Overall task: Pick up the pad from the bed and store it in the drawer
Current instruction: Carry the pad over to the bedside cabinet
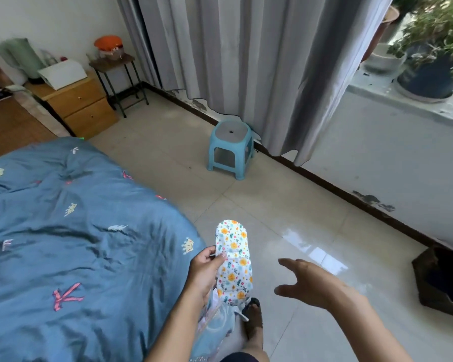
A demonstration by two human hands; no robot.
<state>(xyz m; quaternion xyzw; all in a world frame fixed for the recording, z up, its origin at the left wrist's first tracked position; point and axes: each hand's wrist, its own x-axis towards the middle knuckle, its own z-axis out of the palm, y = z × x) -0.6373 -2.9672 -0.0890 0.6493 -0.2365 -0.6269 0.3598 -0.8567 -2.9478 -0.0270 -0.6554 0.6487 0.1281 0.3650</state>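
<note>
Left hand (204,270) grips floral pad (234,262) upright beside bed (71,231) edge; right hand (306,282) empty, fingers spread; bedside drawer (81,108) unit at 10 o'clock, closed

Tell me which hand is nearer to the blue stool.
Right, though only slightly. The right hand hangs open over the floor, below the stool and to its right. The left hand holds the pad by the bed's edge, almost straight below the stool.

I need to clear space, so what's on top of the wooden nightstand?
On the nightstand lie a white sheet and a green jug. The drawers are shut, their contents hidden.
</note>
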